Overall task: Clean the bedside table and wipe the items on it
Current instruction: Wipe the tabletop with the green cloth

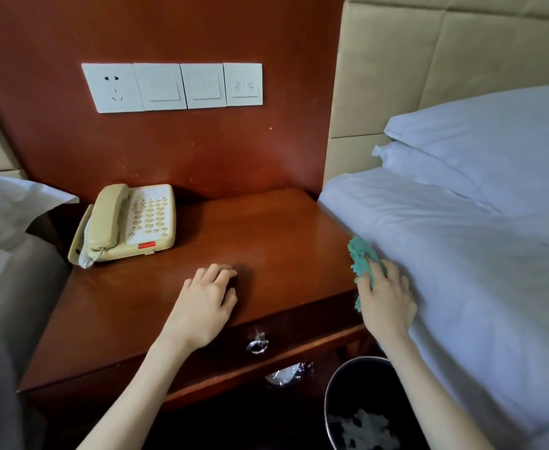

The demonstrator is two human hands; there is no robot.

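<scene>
One telephone (127,222), one cloth (362,258), two pillows (481,138)

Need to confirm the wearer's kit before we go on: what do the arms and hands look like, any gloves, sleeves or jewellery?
Both forearms are bare for as far as the view shows, with no sleeves in sight. The left hand and right hand wear no gloves. No rings, watch or bracelets are visible.

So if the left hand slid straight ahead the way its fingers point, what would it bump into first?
Probably nothing on the tabletop. The left hand rests flat on the bedside table, fingers aimed up and slightly right. That path looks bare up to the red wall panel. The phone sits off to its left.
</scene>
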